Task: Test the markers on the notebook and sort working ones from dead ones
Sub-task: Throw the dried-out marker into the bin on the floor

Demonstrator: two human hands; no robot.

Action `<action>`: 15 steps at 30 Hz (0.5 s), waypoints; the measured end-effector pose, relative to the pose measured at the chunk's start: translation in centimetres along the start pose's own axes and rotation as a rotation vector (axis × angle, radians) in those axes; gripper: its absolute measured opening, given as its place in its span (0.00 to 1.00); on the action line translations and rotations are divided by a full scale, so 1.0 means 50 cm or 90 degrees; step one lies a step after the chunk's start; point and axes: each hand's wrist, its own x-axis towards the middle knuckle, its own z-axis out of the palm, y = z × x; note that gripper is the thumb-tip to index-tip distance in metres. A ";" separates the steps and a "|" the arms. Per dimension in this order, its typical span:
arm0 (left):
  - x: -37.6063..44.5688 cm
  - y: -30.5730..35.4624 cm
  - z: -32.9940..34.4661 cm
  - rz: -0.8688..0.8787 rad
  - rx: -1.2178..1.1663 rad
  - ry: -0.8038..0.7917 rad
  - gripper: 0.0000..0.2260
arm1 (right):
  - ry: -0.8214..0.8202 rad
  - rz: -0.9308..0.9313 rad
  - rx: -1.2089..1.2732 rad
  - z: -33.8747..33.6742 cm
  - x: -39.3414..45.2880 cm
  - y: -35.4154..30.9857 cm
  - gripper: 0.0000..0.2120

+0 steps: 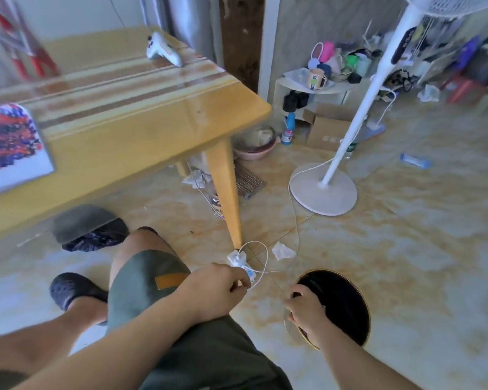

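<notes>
Down near the floor, past the person's knees, both hands reach low beside a black round stool (347,302). The left hand (223,291) has its fingers curled in, and something small and pale may sit between the fingertips, though blur hides whether it pinches anything, so I cannot tell its grip. The right hand (307,313) rests at the stool's near rim with fingers curled over the edge; it seems to grip the rim, and a thin pale object shows just below the hand, too blurred to name.

Up on the yellow wooden table (141,114), at its left edge, lies the notebook (9,147), its open page thick with red, blue and black scribbles. 1 white game controller (164,50) sits at the table's far side. Red-handled pliers (31,57) show blurred at the upper left.

By the foot of the table leg lies a white power strip (241,261) with a looping white cord (261,257), close to the left hand's fingertips. A crumpled tissue (283,250) lies near it. A white standing fan (324,190) stands on the tiled floor to the right, its round base well apart from the stool. No marker is clearly visible.
</notes>
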 end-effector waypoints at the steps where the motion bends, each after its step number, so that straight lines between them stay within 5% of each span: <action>1: -0.007 -0.001 -0.003 0.006 -0.015 0.005 0.11 | -0.012 -0.005 -0.017 0.017 -0.007 -0.009 0.15; 6: -0.067 -0.022 -0.115 0.037 -0.180 0.075 0.09 | -0.100 -0.172 -0.061 0.088 -0.052 -0.121 0.14; 15: -0.304 -0.199 -0.490 0.044 -0.276 0.477 0.04 | -0.390 -0.679 -0.281 0.243 -0.411 -0.693 0.13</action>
